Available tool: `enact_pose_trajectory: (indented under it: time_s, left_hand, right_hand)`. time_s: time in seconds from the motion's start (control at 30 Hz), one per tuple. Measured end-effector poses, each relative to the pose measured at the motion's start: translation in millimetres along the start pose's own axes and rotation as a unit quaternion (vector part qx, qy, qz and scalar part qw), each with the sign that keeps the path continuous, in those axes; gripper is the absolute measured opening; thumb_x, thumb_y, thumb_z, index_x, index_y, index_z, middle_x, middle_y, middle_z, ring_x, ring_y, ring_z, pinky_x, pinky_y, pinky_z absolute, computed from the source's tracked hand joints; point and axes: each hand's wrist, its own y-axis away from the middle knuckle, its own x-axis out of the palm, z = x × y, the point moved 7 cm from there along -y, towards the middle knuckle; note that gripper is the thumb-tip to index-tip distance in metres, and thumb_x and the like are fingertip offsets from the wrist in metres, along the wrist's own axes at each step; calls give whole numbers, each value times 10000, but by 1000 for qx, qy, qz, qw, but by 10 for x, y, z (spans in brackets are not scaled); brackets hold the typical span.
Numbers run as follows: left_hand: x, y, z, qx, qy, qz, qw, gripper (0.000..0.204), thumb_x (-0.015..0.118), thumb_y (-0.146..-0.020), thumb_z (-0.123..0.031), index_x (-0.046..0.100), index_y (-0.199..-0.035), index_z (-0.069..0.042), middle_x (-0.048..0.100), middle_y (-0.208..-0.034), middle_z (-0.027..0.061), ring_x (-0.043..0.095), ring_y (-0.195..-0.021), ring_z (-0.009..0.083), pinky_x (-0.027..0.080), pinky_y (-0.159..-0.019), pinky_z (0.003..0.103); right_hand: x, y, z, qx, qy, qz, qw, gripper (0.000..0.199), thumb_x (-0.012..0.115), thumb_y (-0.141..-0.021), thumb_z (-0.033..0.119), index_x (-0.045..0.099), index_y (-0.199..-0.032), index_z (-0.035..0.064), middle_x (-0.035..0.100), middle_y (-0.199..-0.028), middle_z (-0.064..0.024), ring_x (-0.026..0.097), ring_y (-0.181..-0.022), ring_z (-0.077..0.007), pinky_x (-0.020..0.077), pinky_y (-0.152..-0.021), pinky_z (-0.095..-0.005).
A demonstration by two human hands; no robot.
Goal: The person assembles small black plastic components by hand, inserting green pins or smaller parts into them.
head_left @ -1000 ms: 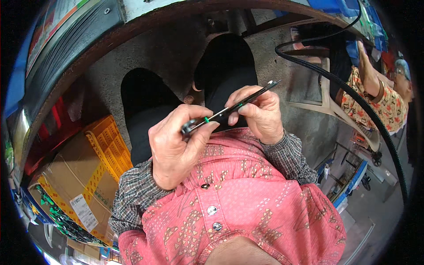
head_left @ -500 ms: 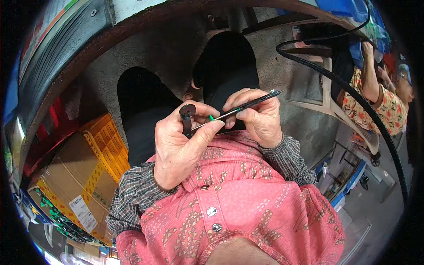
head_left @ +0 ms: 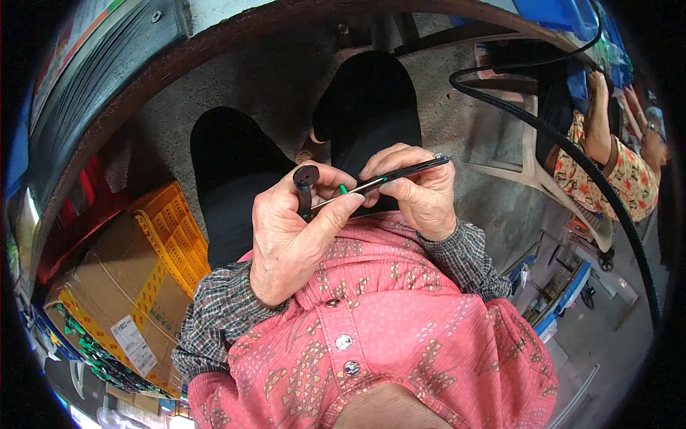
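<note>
Above my lap, my left hand point(head_left: 282, 236) is closed around a dark, round-ended handle-like piece point(head_left: 305, 189). Its thumb and fingers pinch a thin metal rod point(head_left: 325, 204) and a small green peg point(head_left: 343, 189). My right hand point(head_left: 426, 196) is closed on a long, slim black part point(head_left: 418, 168) with a green spot on it. That part slants up to the right past the fingertips. Rod and black part run in one line between the hands; whether they are joined I cannot tell.
A cardboard box point(head_left: 107, 286) and a yellow plastic crate point(head_left: 174, 232) stand at the left. The dark table edge point(head_left: 236, 43) curves across the far side. At the right are a black cable point(head_left: 564, 143), a pale chair point(head_left: 547, 182) and another person point(head_left: 597, 171).
The black part has turned slightly in my right hand, its far end now a little lower. The left hand's handle has tilted a little. Both grips stay.
</note>
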Motion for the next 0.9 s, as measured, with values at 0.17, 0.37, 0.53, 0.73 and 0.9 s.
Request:
enact_pose_trajectory:
  time_s: [0.17,0.37,0.53,0.73,0.9]
  left_hand:
    - [-21,4,-28,7,-45,-2,999,136,659,-849,-39,624,-972,6,572,-711,-13,468,-554,17,367,-508,171]
    - [-29,11,-114,51,-82,6,995,126,679,-831,-41,636,-943,-3,558,-725,-29,463,-612,14,372,-557,174]
    - [-42,24,-155,92,-138,25,986,148,703,-808,-49,640,-935,-5,600,-796,-4,517,-686,48,414,-626,189]
    - [-62,62,-197,138,-200,18,970,167,713,-787,-27,635,-931,8,622,-801,33,556,-696,66,440,-615,215]
    - [-49,106,-276,202,-260,2,944,195,737,-730,-18,631,-894,-9,624,-786,91,621,-674,177,477,-592,262]
  right_hand:
    - [3,4,33,-3,50,7,999,141,625,-829,-48,638,-967,-73,622,-999,-187,666,-800,-229,580,-692,-305]
    - [62,9,123,-17,116,8,993,132,608,-831,-58,649,-954,-79,628,-985,-182,667,-794,-215,573,-693,-287]
    - [113,13,174,-19,155,21,988,125,608,-832,-60,651,-946,-83,633,-968,-168,667,-795,-206,567,-681,-277]
    - [112,43,85,19,127,30,991,110,595,-844,-64,629,-947,-86,631,-948,-139,654,-754,-178,557,-671,-257]
    - [113,73,13,80,79,15,994,141,593,-860,-47,610,-998,-72,635,-906,-104,643,-714,-152,550,-654,-252]
